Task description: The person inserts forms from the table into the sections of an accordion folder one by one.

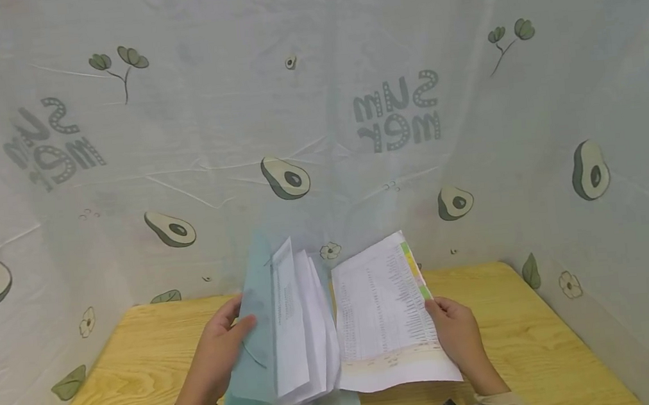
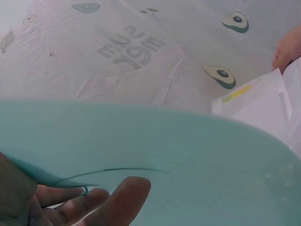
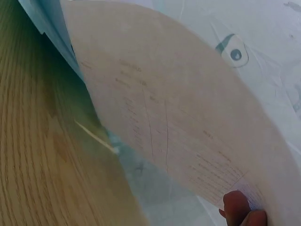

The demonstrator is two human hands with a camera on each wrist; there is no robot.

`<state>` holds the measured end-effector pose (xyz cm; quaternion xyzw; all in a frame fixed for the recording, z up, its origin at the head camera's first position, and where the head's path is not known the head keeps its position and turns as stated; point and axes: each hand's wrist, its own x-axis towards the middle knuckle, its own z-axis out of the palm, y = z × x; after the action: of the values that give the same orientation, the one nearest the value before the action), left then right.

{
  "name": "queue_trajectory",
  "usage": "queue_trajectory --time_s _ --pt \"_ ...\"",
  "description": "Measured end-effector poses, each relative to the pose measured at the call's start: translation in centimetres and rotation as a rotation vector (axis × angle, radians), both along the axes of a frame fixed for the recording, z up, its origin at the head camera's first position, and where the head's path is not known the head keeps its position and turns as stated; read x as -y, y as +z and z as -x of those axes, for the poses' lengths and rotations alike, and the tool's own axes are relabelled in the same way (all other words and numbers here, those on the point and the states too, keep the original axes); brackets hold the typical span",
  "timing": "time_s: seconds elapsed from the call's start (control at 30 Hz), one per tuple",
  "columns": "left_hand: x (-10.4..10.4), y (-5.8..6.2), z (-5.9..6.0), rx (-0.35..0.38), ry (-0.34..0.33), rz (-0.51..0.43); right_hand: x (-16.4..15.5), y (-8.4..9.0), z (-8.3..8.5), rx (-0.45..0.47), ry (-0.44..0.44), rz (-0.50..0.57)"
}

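Around you hangs a pale translucent curtain printed with avocados and grey lettering (image 1: 315, 100), closing off the back and both sides. Below it lies the light wooden surface (image 1: 533, 338), its grain running away from you.

On that surface, near its front edge and between your arms, stands a pale teal translucent plastic folder (image 1: 257, 363), opened like a book. Its front cover is lifted upright and bows slightly, and several white sheets of paper (image 1: 304, 333) fan out inside it, standing loosely against one another.

To the right of them, a white printed sheet with dense rows of small text and a coloured strip along its right edge (image 1: 380, 313) is drawn out and tilted toward you, its lower edge touching the folder's base. From the right wrist view it curves overhead, with the print showing faintly through the back.

Your left hand (image 1: 216, 360) grips the folder's cover, thumb curled over the front face and fingers (image 2: 70, 197) spread behind it. Your right hand (image 1: 458, 339) pinches the printed sheet at its right edge, thumb on top; the fingers underneath are mostly hidden, only a fingertip (image 3: 235, 205) showing against the paper.
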<state>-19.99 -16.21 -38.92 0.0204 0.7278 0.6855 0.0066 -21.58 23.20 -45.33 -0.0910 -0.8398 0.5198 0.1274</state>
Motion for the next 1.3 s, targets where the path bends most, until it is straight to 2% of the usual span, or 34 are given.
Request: queue_trajectory --time_s 0.27,0.67,0.93,1.17,1.3 --pt "0.2 -0.1 0.1 0.006 -0.002 -0.015 0.2 0.5 -0.1 -0.024 -0.049 -0.037" --pt "-0.2 -0.3 0.1 -0.009 0.0 -0.013 0.8 1.4 -0.5 -0.055 -0.069 0.005" --pt "-0.4 -0.4 0.1 -0.016 0.011 -0.01 1.6 1.9 -1.0 -0.017 -0.035 0.028" --pt "-0.5 -0.5 0.2 -0.025 0.011 -0.021 2.7 0.7 -0.7 -0.052 -0.027 0.04" --pt "-0.5 -0.5 0.2 -0.029 0.017 -0.012 3.3 -0.3 -0.5 -0.045 0.015 0.051"
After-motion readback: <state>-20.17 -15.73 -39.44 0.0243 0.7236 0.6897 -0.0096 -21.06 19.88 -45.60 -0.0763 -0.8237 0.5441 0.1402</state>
